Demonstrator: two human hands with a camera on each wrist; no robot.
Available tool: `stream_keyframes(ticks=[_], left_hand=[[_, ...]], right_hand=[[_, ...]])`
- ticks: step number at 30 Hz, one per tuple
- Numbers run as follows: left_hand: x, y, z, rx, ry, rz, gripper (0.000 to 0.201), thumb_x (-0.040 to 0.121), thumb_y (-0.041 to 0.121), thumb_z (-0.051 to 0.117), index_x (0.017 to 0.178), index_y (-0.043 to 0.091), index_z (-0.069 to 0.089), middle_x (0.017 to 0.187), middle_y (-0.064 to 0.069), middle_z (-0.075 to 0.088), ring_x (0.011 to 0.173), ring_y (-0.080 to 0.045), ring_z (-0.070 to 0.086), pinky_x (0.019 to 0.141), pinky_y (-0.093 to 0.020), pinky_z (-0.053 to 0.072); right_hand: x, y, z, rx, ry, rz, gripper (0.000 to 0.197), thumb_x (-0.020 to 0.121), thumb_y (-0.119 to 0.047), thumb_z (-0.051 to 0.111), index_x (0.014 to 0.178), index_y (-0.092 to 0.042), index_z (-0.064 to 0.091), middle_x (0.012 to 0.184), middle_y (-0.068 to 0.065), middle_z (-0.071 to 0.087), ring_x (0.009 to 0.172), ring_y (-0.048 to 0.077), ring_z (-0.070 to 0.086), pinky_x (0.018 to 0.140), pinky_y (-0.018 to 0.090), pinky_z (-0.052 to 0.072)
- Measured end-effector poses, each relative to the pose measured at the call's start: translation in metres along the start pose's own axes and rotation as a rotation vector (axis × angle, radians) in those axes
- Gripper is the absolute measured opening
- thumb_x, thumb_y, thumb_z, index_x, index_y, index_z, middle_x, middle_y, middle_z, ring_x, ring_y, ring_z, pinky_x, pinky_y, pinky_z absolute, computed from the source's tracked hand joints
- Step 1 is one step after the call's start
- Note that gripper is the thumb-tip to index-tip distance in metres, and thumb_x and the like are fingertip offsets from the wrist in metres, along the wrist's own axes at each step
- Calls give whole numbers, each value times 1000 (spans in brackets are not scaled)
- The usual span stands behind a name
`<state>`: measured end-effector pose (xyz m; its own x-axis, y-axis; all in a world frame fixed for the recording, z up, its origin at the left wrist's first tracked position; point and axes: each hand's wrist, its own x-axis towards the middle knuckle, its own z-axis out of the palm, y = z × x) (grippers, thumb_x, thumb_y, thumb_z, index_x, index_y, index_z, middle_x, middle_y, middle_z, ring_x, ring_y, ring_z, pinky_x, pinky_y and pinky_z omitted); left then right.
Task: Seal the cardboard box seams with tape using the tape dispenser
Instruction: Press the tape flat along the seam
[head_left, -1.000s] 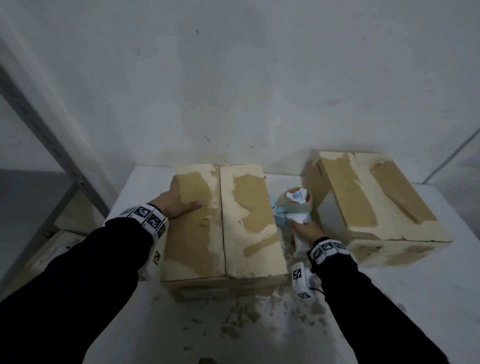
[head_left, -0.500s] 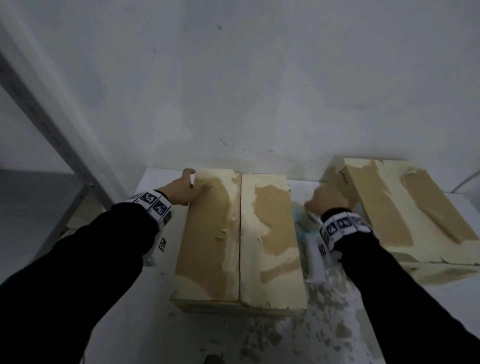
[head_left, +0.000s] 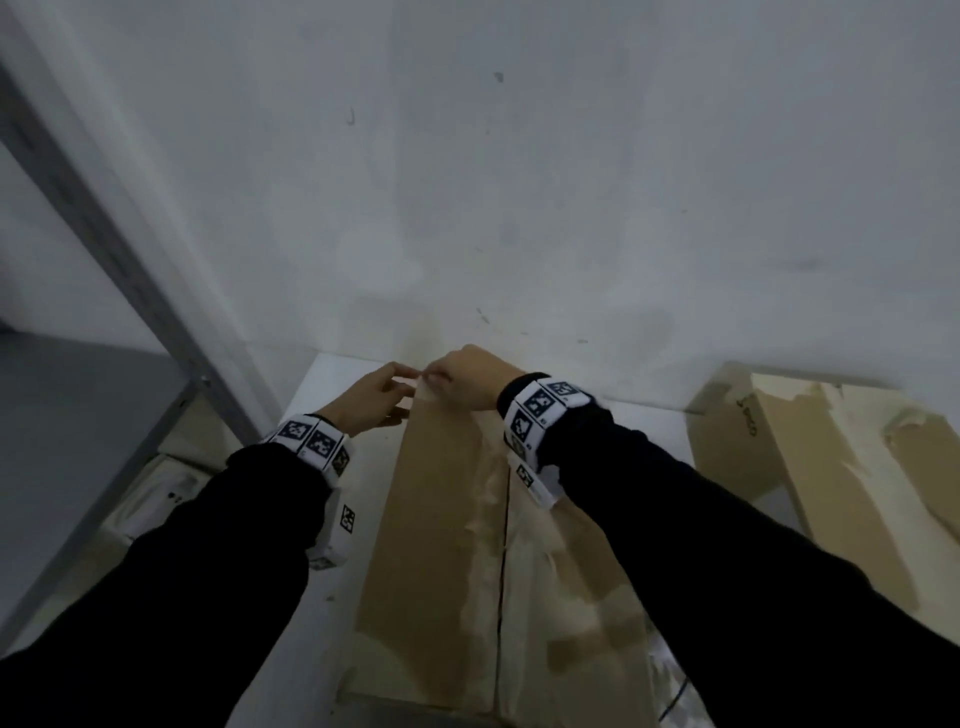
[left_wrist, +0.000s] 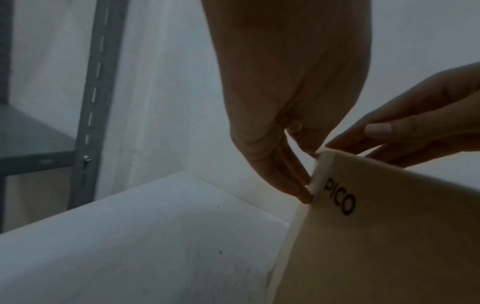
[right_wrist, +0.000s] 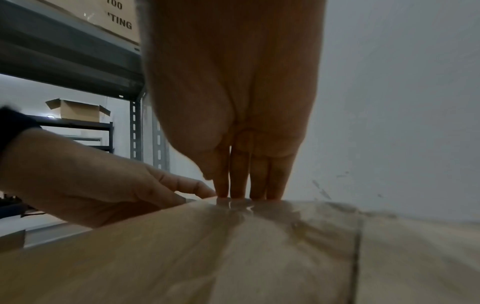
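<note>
The cardboard box (head_left: 441, 519) lies lengthwise on the white table, its two top flaps meeting at a centre seam (head_left: 503, 561). Both hands are at its far left corner. My left hand (head_left: 400, 389) touches the far edge with straight fingers (left_wrist: 298, 185), beside the "PICO" print (left_wrist: 340, 197). My right hand (head_left: 436, 376) presses straight fingertips (right_wrist: 246, 193) down on the top far edge, where a glossy, tape-like patch (right_wrist: 246, 207) shows. The tape dispenser is not in view.
A second worn cardboard box (head_left: 831, 467) stands at the right on the table (head_left: 332, 384). The wall runs close behind both boxes. A grey metal shelf post (head_left: 130, 270) rises at the left, with a carton (right_wrist: 78, 111) on a distant rack.
My right hand has left the tape dispenser beside the box and crossed to the far left corner. My left hand slid from the left flap to that corner. The view has moved closer.
</note>
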<state>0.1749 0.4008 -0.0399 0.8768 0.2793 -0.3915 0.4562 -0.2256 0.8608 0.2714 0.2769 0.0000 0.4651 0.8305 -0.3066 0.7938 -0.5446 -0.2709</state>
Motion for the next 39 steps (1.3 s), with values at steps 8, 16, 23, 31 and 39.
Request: stream_keyframes(ticks=[8,16,23,31,39], left_hand=[[5,-6,6,-128,26,-65,33,98,36,41,111,10,56,112,-11,64,90,-21,63,86,-31,50],[4,-15,14,-146,-11,-86,30,96,17,46,124,20,53,106,-5,61,88,-15,60,74,-25,49],[5,-5,15,-220,23,-141,28,98,39,35,101,26,60,113,3,59,102,-16,55,100,-38,40],[5,-11,13,17,-115,-109,39,99,40,30,128,20,49,127,-4,54,109,-20,54,99,-35,44],[8,-7,21,-149,-59,-25,51,98,50,26,136,23,45,130,0,53,116,-19,53,100,-34,42]], right_hand=[[23,7,23,19,-3,90,38,104,-26,30,118,-4,57,120,18,61,112,33,54,89,35,40],[24,13,19,71,15,84,40,105,-28,30,130,-12,57,135,13,56,124,31,48,103,36,36],[22,13,17,92,1,78,40,105,-28,31,130,-11,57,136,12,56,124,30,48,103,34,35],[15,14,18,96,-118,124,36,105,-19,27,132,-5,47,134,17,53,122,33,49,97,32,37],[9,20,20,114,-149,138,40,106,-28,25,136,-7,42,135,19,52,121,32,50,94,32,37]])
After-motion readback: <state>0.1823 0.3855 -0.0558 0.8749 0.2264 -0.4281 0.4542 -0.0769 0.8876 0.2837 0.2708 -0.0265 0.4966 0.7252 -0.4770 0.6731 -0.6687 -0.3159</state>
